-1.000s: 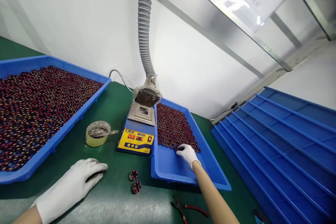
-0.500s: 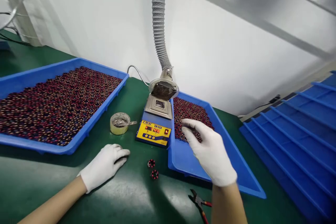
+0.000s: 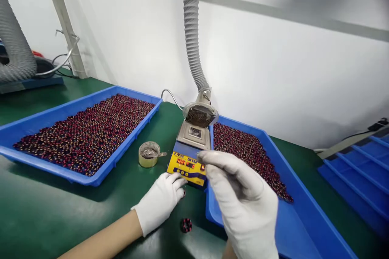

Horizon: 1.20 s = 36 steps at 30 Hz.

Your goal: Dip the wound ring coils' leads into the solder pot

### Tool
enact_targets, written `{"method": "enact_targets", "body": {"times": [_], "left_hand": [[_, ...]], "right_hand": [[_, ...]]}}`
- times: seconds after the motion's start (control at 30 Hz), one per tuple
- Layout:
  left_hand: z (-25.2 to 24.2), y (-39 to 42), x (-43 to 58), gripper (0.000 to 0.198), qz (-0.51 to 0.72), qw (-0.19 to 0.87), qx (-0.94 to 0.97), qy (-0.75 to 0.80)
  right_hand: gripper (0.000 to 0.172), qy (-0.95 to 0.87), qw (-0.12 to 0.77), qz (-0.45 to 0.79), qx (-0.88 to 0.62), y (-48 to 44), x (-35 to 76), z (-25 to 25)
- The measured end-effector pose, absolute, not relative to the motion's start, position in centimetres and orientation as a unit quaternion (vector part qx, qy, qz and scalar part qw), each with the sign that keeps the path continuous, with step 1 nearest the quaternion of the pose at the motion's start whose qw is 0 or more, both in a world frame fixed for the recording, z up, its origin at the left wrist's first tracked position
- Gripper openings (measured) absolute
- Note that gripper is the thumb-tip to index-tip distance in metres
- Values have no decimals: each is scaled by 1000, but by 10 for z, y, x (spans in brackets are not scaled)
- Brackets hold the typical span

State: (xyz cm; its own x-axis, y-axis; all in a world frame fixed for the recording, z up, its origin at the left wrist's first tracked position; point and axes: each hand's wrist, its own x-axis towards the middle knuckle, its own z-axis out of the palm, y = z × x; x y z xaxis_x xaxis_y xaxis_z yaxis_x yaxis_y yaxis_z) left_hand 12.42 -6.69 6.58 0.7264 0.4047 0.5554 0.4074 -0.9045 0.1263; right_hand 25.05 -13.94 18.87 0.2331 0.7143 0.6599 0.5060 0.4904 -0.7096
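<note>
My left hand (image 3: 162,201), in a white glove, rests on the bench with its fingers curled over a small black-and-red ring-shaped part (image 3: 184,194), mostly hidden under them. Another such ring-shaped part (image 3: 186,225) lies on the bench just in front of it. My right hand (image 3: 243,202), gloved too, is raised over the near end of the right blue tray, thumb and forefinger pinched; what they hold, if anything, is too small to name. Between and beyond the hands stands a yellow-and-blue solder pot (image 3: 187,170) with lit red digits.
A fume hood (image 3: 200,113) on a grey hose (image 3: 192,28) hangs above the solder pot. Ring-shaped parts fill much of the left blue tray (image 3: 97,181) and the right blue tray (image 3: 316,214). A small tub (image 3: 148,162) holds a flat metal strip. Stacked blue trays (image 3: 358,178) stand far right.
My left hand has moved right, onto one ring-shaped part. My right hand has come nearer the camera, its fingertips drawn together. The view has shifted, and the red-handled cutters are out of sight.
</note>
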Motion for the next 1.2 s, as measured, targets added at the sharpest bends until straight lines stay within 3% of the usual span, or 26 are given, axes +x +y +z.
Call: {"method": "enact_targets", "body": {"times": [0.1,0.2,0.33,0.5,0.7,0.8,0.9,1.03,1.2], "left_hand": [[110,-51,126,11,-399,72,-882,-240],[148,-53,129,17,-554,131,-782,-253],[164,-65,133,18,-613,120,-740,-249],[163,-61,121,48,-591,28,-766,-251],[164,-41,107,27,-568,-119,-796,-173],[165,-40,105,26,-577,-120,-792,-164],[168,-44,105,21,-583,-111,-792,-141],[173,-48,108,12,-588,-47,-798,-125],[172,-49,106,11,-608,19,-779,-153]], "right_hand": [[12,-514,675,132,-513,-125,260,183],[19,-459,714,279,-449,-109,259,181],[16,-409,739,435,-311,-97,250,176],[9,-462,743,363,-321,-93,252,163],[15,-542,692,327,-346,-89,254,161],[19,-571,669,336,-337,-90,254,164],[6,-558,689,328,-327,-90,251,163],[18,-459,743,371,-315,-86,244,157],[21,-415,769,371,-315,-82,243,151]]}}
